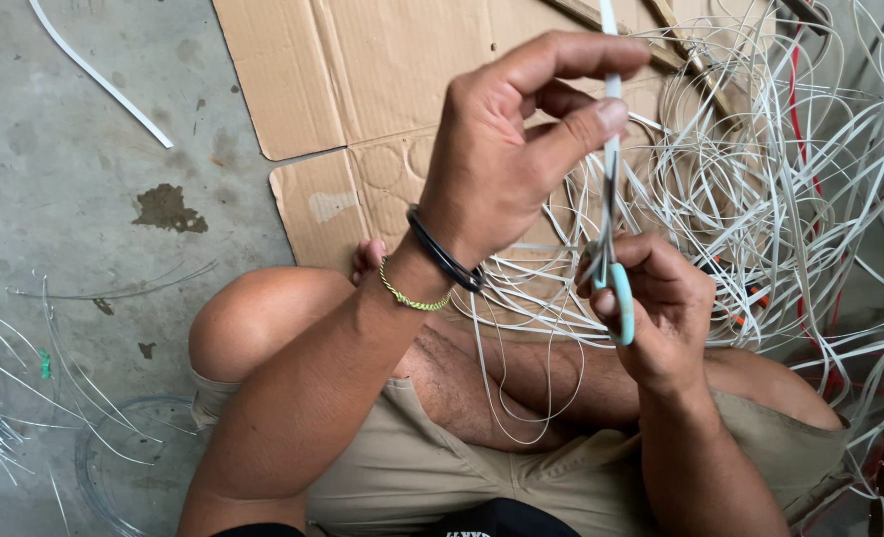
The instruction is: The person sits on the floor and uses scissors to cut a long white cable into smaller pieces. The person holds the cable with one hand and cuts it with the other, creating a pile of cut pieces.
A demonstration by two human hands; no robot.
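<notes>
My left hand is raised in front of me, pinching a flat white strip between thumb and forefinger. It wears black and green-gold bands at the wrist. Below it, my right hand grips teal-handled scissors, whose blades point up along the strip. I sit cross-legged on the floor in tan shorts, both hands above my knees.
A large tangle of white strips with a few red ones lies at the right. Flattened cardboard covers the concrete floor ahead. Thin clear strands and a loose white strip lie at the left.
</notes>
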